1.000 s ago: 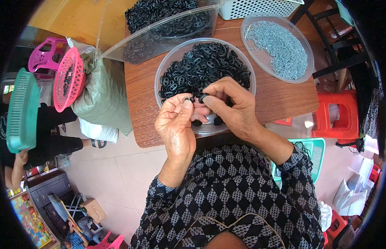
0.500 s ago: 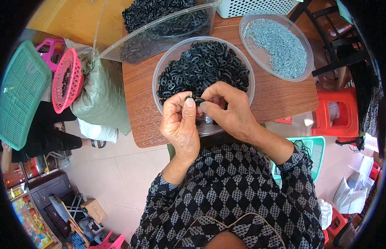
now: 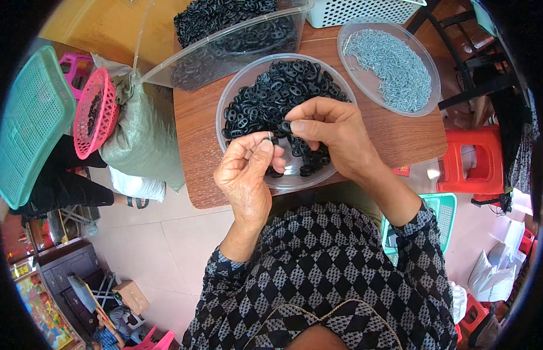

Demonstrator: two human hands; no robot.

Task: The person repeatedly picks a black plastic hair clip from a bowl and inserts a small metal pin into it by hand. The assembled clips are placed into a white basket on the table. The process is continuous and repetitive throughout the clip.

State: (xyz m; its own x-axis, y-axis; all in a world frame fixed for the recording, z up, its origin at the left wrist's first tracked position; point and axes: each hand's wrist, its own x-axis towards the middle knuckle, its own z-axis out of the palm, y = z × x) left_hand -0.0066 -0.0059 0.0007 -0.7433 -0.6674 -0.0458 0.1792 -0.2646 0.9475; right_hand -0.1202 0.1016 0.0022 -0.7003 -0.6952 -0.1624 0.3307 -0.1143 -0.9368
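Note:
Between the thumb and fingertips of my left hand [image 3: 247,172] is pinched a small silver screw [image 3: 270,135], upright, with a bit of black plastic beside it. My right hand [image 3: 338,134], up and to the right, holds a black oval plastic piece [image 3: 286,126] by thumb and forefinger. A small gap separates the two hands. Both are over a clear round bowl [image 3: 292,165] heaped with black oval two-holed pieces [image 3: 277,93]. Part of the bowl's near side is bare. How the left hand's black bit sits on the screw is too small to tell.
A clear plate [image 3: 354,74] of silver screws [image 3: 391,70] lies right of the bowl on the wooden table [image 3: 198,146]. Behind stand a clear bin [image 3: 225,55] of black pieces and a white basket [image 3: 365,11]. A sack [image 3: 146,134] and pink basket [image 3: 111,111] are at left, red stool [image 3: 487,175] right.
My hands were together at one black piece; now they are apart. The right hand has moved up and right with a black piece, the left slightly down and left.

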